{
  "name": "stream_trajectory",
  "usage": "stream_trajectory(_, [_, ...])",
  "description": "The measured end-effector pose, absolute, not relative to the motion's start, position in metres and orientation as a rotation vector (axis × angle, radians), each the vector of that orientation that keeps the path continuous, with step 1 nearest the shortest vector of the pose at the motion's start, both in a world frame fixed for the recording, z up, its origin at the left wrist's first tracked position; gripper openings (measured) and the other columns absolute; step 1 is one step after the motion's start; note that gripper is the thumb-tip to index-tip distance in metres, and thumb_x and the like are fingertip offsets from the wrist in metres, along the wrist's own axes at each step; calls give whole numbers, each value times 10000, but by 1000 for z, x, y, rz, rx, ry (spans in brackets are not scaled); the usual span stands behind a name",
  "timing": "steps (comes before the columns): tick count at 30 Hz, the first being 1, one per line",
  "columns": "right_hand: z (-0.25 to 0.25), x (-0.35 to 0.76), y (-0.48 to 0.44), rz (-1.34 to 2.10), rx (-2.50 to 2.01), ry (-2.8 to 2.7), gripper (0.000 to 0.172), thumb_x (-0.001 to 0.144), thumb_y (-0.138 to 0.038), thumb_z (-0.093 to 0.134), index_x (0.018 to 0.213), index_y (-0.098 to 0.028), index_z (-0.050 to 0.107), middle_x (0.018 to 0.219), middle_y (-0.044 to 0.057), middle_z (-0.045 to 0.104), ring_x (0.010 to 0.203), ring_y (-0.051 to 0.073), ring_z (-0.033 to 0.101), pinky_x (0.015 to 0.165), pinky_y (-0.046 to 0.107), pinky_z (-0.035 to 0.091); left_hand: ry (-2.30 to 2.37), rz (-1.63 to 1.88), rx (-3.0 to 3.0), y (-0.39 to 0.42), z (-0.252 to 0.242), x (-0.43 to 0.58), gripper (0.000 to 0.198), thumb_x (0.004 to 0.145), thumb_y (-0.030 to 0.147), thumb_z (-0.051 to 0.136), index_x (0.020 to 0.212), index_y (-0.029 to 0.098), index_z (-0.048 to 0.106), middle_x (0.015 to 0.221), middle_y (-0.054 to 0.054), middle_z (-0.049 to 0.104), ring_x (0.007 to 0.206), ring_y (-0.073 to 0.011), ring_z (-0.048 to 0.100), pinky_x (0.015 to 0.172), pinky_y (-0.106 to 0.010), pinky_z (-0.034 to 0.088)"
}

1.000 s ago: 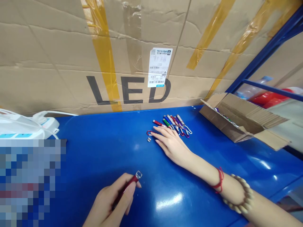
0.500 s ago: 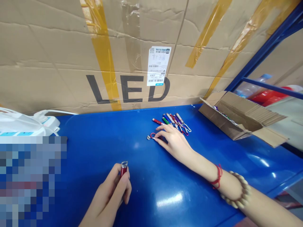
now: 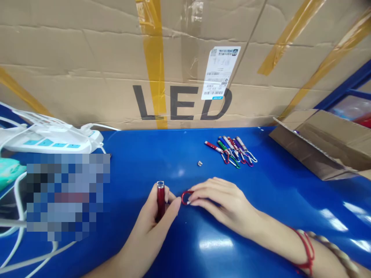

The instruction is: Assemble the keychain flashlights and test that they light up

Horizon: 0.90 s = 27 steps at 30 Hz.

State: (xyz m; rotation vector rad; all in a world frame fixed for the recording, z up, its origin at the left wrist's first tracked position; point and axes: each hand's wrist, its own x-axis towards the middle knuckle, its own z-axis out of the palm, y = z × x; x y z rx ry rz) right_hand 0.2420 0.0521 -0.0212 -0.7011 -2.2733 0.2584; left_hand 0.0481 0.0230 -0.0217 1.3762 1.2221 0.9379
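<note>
My left hand (image 3: 152,222) is closed around a small red torch (image 3: 160,199), held upright with its silver tip on top. My right hand (image 3: 223,202) lies just to its right on the blue table (image 3: 130,154), fingertips pressed on a red carabiner clip (image 3: 185,197). A small silver cap (image 3: 199,163) lies loose on the table beyond both hands. Farther back, a row of several coloured keychain torches (image 3: 230,148) with clips lies side by side.
A big cardboard carton marked LED (image 3: 182,61) walls off the back. An open cardboard box (image 3: 324,144) lies at the right. A white power strip (image 3: 49,139) and white cables (image 3: 17,231) sit at the left, beside a blurred patch.
My right hand has dragged the red clip back from beside the row of torches toward my left hand. The left hand has turned the red torch upright. The view has shifted left.
</note>
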Motion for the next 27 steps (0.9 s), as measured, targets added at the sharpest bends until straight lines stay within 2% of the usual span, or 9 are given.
stream_trajectory(6, [-19,232,45,413,-672,-2268,91,896,-161,541,939,-146,619,928,13,675,832,97,625,771,208,483,1220,963,1473,23,-19,48,282,868,392,445,705,178,359,661,41,404,444,-46,275,435,-205,252])
stream_trajectory(10, [-18,232,42,412,-770,-2289,245,920,-260,517,1125,-139,575,971,42,679,818,108,643,751,208,506,1256,969,1595,23,-20,48,248,876,333,422,692,176,371,628,38,388,512,-76,341,486,-204,298])
stream_trajectory(12, [-20,233,41,330,-811,-2368,283,940,-291,476,1157,-138,574,1005,55,676,836,136,649,760,240,514,1257,955,1634,23,-21,48,237,889,313,394,699,172,377,624,40,382,534,-82,359,515,-202,318])
stream_trajectory(16, [-26,232,40,94,-778,-2488,316,977,-303,376,1088,-133,619,926,50,684,781,156,656,785,295,517,1213,947,1674,24,-23,47,217,901,277,385,711,174,367,610,52,378,523,-77,359,516,-197,308])
stream_trajectory(21, [-28,228,41,-123,-688,-2489,367,992,-282,317,966,-105,638,755,48,659,669,145,633,651,268,511,1163,910,1741,23,-25,46,204,902,264,387,718,176,377,596,53,404,506,-77,387,501,-193,307])
stream_trajectory(27, [-24,227,41,-140,-655,-2491,336,984,-233,332,905,-89,625,712,52,624,611,131,569,602,244,461,1186,917,1763,23,-24,47,221,891,298,384,702,183,393,590,33,455,495,-89,436,485,-191,346])
